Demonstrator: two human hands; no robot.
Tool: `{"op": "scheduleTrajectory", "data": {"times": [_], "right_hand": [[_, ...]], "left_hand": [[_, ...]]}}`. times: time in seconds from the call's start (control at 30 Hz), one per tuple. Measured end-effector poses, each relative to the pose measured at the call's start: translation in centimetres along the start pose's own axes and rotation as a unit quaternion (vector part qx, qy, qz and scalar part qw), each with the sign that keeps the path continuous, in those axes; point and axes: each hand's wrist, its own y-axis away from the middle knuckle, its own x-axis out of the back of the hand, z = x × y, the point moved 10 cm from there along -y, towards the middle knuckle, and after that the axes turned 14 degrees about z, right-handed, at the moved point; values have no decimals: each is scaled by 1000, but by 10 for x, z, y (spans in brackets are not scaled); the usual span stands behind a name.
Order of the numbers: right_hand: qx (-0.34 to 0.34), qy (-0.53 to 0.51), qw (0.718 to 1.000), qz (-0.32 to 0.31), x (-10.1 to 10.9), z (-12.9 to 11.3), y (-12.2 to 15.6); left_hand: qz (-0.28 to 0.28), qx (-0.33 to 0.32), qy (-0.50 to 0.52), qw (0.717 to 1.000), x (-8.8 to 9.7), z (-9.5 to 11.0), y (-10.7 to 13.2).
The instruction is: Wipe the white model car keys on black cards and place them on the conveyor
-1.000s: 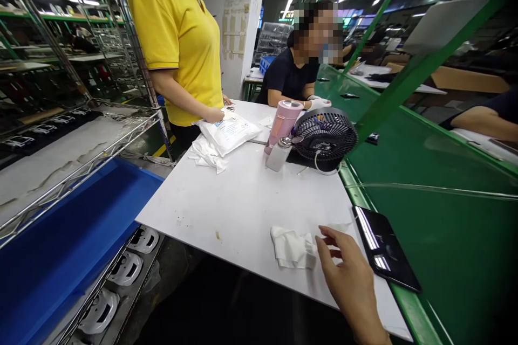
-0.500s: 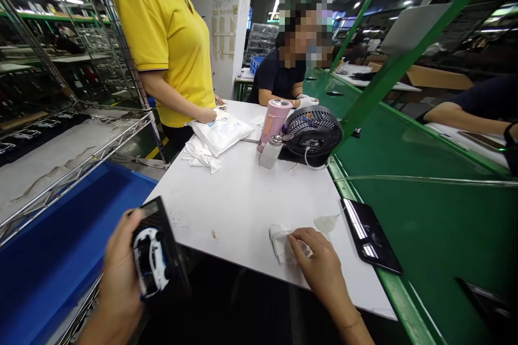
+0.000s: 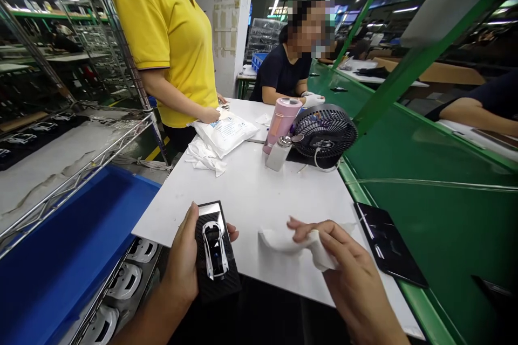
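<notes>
My left hand (image 3: 184, 259) is wrapped round a black, carbon-patterned display base (image 3: 212, 291) with a small white and black model car (image 3: 215, 250) on its face and a shiny plate at one end. Over the right part of the white table (image 3: 243, 188), my right hand (image 3: 343, 253) pinches a crumpled white wipe (image 3: 287, 242) between thumb and fingers. The wipe hangs loosely to the left, close above the tabletop. A glossy black panel (image 3: 388, 242) lies just right of this hand.
Behind stand a pink tumbler (image 3: 282, 124), a clear bottle with a metal cap (image 3: 278, 154) and a black fan (image 3: 327, 132). A white packet (image 3: 226, 132) lies under a co-worker's hand. A green conveyor (image 3: 408, 188) runs along the right; a wire rack with white car bodies (image 3: 125, 280) is left.
My left hand has brought the model car on its base rightward and turned its face more toward me. My right hand has lifted the wipe off the table.
</notes>
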Motion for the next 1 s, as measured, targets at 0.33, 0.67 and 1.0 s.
{"op": "scheduleTrajectory", "data": {"times": [0.33,0.67,1.0], "right_hand": [[407,183,892,-67,-83,-86,68],[406,216,883,-89,-87,-60,88],[325,182,925,-75,-69,-49,86]], "left_hand": [[-88,-90,-52,991,-25,9,27],[-119,-76,-70,988,-33,7,39],[-108,-77,-63,989,-30,6,33]]}}
